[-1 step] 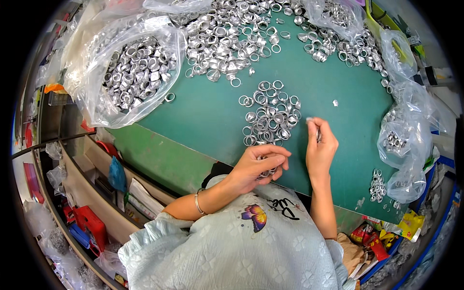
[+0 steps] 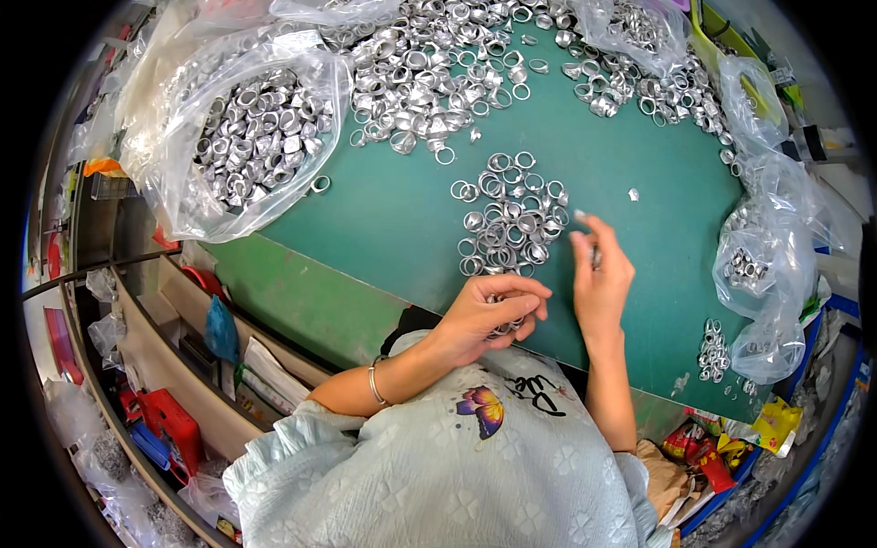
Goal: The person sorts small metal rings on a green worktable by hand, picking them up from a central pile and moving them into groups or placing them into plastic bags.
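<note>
My left hand (image 2: 493, 315) is curled near the table's front edge with several silver rings (image 2: 505, 321) in its palm, its fingers closed round them. Just right of the middle pile of rings (image 2: 516, 219), my right hand (image 2: 603, 269) is raised over the green table top (image 2: 393, 219). Its index finger and thumb stand apart, while the other fingers are curled on something silver, most likely rings, mostly hidden. A small flat silver piece (image 2: 633, 194) lies by itself to the right of the pile.
A clear plastic bag (image 2: 338, 100) full of rings stands at the left. Loose rings (image 2: 411, 82) spread across the back. Further bags (image 2: 767, 329) line the right edge beside a small group of rings (image 2: 713, 352). Open drawers (image 2: 210, 338) lie at the lower left.
My right hand has shifted slightly left, and its index finger and thumb have parted. My left hand has stayed in place.
</note>
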Tool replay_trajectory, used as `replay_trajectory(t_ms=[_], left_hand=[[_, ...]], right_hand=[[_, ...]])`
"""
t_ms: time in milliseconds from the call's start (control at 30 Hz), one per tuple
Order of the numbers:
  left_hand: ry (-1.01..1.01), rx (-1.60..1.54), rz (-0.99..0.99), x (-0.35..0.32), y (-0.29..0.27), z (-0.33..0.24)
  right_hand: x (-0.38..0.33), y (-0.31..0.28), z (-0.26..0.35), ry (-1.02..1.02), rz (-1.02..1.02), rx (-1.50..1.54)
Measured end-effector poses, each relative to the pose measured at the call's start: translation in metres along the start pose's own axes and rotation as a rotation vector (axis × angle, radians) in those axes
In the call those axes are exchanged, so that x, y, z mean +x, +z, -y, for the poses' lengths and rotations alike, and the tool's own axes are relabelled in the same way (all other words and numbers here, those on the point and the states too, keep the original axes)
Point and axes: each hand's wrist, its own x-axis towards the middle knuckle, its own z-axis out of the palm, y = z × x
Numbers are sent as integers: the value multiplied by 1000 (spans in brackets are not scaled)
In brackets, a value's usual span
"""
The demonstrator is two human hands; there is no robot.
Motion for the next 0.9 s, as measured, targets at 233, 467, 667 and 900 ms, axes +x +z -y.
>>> replay_trajectory(t_ms=[233, 467, 667, 900], left_hand=[[118, 164, -54, 0, 3, 3], [326, 439, -116, 0, 19, -2], [487, 706, -34, 1, 15, -2], [85, 261, -32, -6, 12, -12]], right_hand=[[-2, 2, -12, 174, 92, 522], [-31, -25, 10, 880, 506, 1450], [-36, -28, 16, 924, 619, 1507], [-35, -25, 10, 692, 387, 1199]])
